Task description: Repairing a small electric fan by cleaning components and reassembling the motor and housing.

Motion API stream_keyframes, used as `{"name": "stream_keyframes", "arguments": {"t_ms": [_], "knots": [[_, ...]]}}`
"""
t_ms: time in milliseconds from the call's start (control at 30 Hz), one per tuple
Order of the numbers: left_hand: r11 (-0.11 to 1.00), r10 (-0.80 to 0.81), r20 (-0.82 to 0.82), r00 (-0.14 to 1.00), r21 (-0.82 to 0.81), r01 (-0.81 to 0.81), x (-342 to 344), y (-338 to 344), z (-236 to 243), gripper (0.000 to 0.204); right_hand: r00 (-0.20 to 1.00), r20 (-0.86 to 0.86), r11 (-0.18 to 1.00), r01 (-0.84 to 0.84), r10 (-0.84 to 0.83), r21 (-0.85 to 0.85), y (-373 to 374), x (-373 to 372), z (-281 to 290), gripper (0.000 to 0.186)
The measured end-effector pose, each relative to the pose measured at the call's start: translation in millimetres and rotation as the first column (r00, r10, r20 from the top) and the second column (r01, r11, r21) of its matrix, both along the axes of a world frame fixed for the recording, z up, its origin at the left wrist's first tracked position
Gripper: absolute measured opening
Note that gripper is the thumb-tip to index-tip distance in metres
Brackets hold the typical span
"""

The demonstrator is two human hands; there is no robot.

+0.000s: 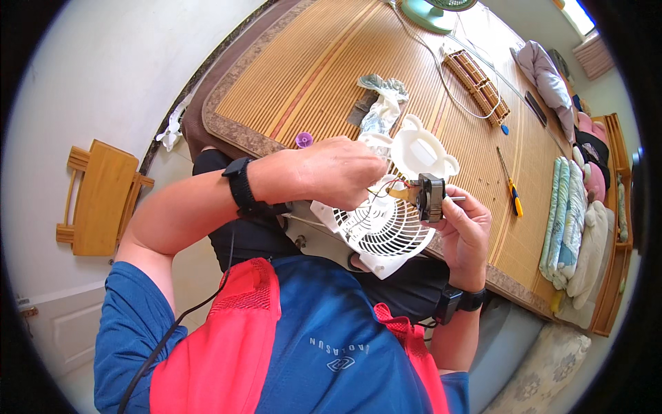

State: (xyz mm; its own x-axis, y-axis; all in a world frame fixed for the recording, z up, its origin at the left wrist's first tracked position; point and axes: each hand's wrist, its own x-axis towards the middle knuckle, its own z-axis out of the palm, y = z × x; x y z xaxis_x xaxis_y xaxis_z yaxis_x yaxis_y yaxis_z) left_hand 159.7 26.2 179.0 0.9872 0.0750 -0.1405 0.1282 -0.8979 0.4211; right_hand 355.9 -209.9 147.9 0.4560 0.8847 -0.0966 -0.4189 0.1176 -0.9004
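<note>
A small dark electric motor with a thin metal shaft is held in my right hand, thumb and fingers closed round its side. Wires and a brown strip come off the motor toward my left hand. That hand is closed just left of the motor; what its fingers hold, if anything, is hidden. Below both hands, a white slotted fan housing lies across my lap at the bed edge. Just beyond the motor, a white lobed plastic cover rests on the mat.
On the bamboo mat are a purple knob, a crumpled plastic bag, a yellow-handled screwdriver and a wooden slatted roll with a white cord. A green fan base stands far off; folded bedding lies right.
</note>
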Motion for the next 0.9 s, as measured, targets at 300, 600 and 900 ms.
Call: {"name": "stream_keyframes", "arguments": {"t_ms": [300, 600, 900], "knots": [[0.915, 0.169, 0.241, 0.956, -0.398, -0.061, -17, 3, -20, 0.021, 0.999, -0.05, 0.997, -0.003, -0.002, -0.082, -3, 1, -9, 0.024], [0.601, 0.181, -0.039, 0.983, -0.786, -0.142, -17, 1, -10, 0.027, 0.998, -0.063, 0.995, -0.024, 0.018, -0.099, -1, 4, -9, 0.025], [0.452, 0.347, 0.023, 0.938, -0.88, -0.145, -9, 4, -25, 0.032, 0.999, -0.034, 0.995, 0.035, -0.038, -0.089, 3, 5, -11, 0.024]]}}
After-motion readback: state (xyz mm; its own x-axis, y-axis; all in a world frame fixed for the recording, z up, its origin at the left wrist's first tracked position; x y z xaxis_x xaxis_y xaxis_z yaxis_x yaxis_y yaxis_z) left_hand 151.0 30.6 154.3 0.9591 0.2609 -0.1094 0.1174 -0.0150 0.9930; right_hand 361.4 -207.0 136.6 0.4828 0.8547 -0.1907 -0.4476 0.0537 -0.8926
